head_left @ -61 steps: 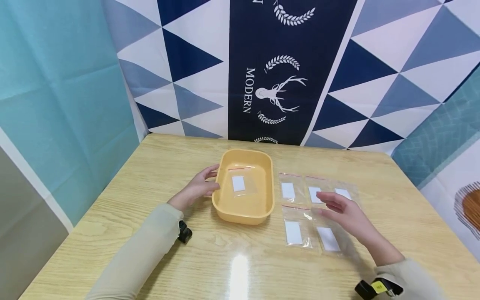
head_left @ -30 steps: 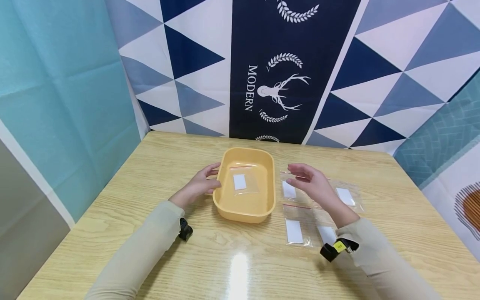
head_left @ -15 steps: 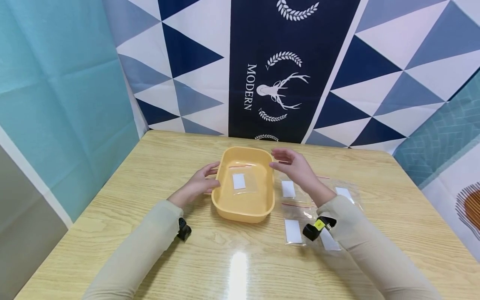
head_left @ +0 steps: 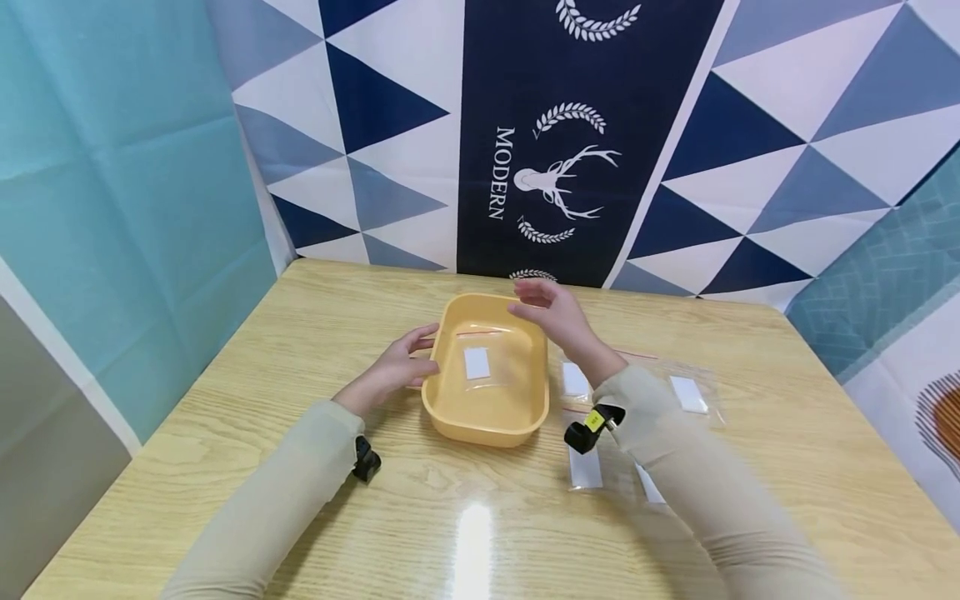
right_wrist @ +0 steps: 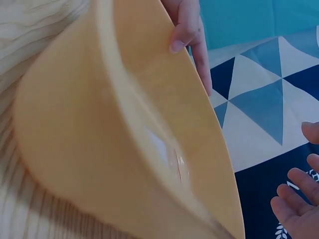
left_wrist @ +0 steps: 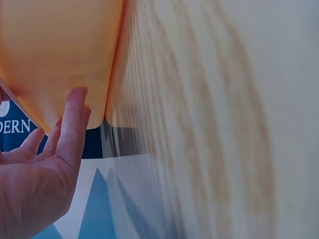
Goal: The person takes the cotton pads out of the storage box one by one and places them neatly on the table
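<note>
A yellow plastic basin point(head_left: 487, 421) stands mid-table. Inside lies a clear zip bag point(head_left: 491, 375) with a white card point(head_left: 476, 363) in it. My left hand point(head_left: 390, 371) holds the basin's left rim; its thumb tip shows over the rim in the right wrist view, and its fingers point(left_wrist: 72, 127) lie against the outer wall. My right hand point(head_left: 555, 315) is over the basin's far right corner, holding nothing, thumb and fingers spread apart in the right wrist view. Beneath the right forearm are several more zip bags with white cards, partly covered by the sleeve.
Right of the basin, one bagged card point(head_left: 688, 394) lies clear of the sleeve, and another white card point(head_left: 585, 467) lies nearer the front. The wooden table point(head_left: 360, 517) meets a patterned cloth point(head_left: 397, 167) at the back. A teal cloth point(head_left: 135, 208) hangs at the left.
My right hand has moved left and away from me, from above the laid-out bags to the basin's far right corner. The left hand and basin have stayed put.
</note>
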Motion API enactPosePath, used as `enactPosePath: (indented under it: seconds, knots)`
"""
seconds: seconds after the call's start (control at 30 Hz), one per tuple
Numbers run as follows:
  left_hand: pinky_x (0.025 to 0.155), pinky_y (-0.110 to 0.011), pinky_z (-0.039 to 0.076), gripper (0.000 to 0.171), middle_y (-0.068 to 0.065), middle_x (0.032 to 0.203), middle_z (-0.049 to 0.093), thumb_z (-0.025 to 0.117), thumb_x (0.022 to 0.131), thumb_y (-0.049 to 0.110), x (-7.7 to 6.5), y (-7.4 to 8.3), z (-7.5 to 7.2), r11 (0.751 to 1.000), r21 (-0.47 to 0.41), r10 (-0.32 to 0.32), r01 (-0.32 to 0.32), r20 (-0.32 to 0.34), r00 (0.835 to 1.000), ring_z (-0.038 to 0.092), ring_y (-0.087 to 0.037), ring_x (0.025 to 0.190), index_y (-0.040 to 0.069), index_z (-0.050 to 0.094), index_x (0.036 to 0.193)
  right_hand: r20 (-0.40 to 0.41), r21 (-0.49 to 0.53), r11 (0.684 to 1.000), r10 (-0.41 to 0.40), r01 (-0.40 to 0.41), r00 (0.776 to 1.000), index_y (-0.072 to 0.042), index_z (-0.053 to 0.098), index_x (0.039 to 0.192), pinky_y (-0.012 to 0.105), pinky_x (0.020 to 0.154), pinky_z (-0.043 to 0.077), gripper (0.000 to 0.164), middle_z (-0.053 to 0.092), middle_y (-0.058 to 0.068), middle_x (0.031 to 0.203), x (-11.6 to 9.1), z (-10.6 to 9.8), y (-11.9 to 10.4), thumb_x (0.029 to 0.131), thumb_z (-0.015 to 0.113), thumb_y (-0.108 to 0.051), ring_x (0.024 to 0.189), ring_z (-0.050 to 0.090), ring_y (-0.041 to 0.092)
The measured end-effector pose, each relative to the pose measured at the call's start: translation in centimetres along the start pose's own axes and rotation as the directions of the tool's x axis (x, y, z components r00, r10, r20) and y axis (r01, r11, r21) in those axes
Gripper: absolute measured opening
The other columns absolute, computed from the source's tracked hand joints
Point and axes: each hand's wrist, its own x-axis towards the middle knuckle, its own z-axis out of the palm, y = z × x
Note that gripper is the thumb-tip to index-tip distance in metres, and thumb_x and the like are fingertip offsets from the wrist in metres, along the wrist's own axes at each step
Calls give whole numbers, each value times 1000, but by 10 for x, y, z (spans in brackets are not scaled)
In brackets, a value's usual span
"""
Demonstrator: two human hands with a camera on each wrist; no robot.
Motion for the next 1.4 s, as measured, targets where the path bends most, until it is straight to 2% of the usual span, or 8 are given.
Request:
enactPosePath:
  seconds: [0.2, 0.53, 0.73, 0.87, 0.97, 1.13, 1.23, 1.4]
  knots:
    - [81, -37, 54, 75, -16, 141, 36, 59, 79, 0, 0, -1, 0, 1000, -12, 3, -3, 3, 1000, 54, -33, 110, 17, 29, 146, -23, -5, 999, 35, -35, 999, -2, 57, 122, 34, 95, 45, 43, 58, 14, 119, 14, 14, -1, 83, 70, -11, 110, 54, 27]
    - [80, -38, 54, 75, -13, 141, 38, 59, 79, 0, 1, -1, 0, 1000, 2, -10, 10, -4, 1000, 55, -30, 110, 20, 31, 146, 6, -21, 997, 74, -74, 997, -3, 58, 121, 35, 93, 46, 42, 59, 14, 116, 33, 34, -3, 82, 71, -12, 108, 54, 25]
    - [80, -37, 54, 74, -12, 140, 38, 59, 80, 0, 2, -1, -2, 1000, 4, -21, 21, -8, 1000, 54, -30, 110, 21, 31, 146, 134, -84, 992, 110, -99, 985, -1, 56, 124, 39, 95, 44, 45, 57, 17, 120, 41, 41, 9, 83, 69, -14, 111, 52, 28]
    - [80, -38, 54, 74, -12, 140, 38, 59, 80, 0, 1, -2, -2, 1000, 2, -23, 23, -4, 1000, 54, -30, 110, 20, 31, 146, 249, -191, 976, 153, -107, 956, -2, 54, 127, 39, 94, 45, 49, 56, 19, 122, 42, 45, 17, 83, 69, -18, 112, 51, 28]
    - [80, -38, 54, 74, -12, 140, 38, 59, 80, 0, 1, -2, -2, 1000, 4, -27, 27, -4, 1000, 54, -30, 111, 20, 31, 146, 295, -271, 958, 181, -99, 938, -4, 53, 129, 37, 96, 43, 53, 55, 18, 124, 41, 47, 20, 82, 71, -21, 114, 50, 27]
    - [81, -38, 54, 74, -15, 141, 37, 58, 80, -1, 0, -1, -2, 1000, -7, -10, 10, 8, 1000, 53, -32, 112, 18, 30, 146, 381, -323, 945, 182, -55, 906, -2, 49, 132, 40, 101, 37, 61, 49, 20, 130, 41, 50, 23, 79, 73, -18, 120, 44, 32]
    - [81, -39, 53, 75, -16, 140, 37, 58, 79, -1, -1, -1, -2, 1000, -21, 1, 0, 14, 1000, 52, -34, 112, 17, 29, 146, 464, -356, 934, 200, -25, 863, 1, 42, 135, 42, 106, 31, 69, 42, 23, 136, 40, 51, 25, 76, 75, -14, 125, 38, 34]
    - [82, -39, 53, 75, -17, 140, 37, 58, 78, -1, 0, -1, -1, 1000, -30, 10, -9, 10, 1000, 51, -35, 114, 16, 30, 146, 568, -471, 881, 267, 41, 779, 2, 35, 140, 40, 111, 21, 84, 35, 21, 142, 38, 51, 28, 70, 80, -13, 130, 31, 32]
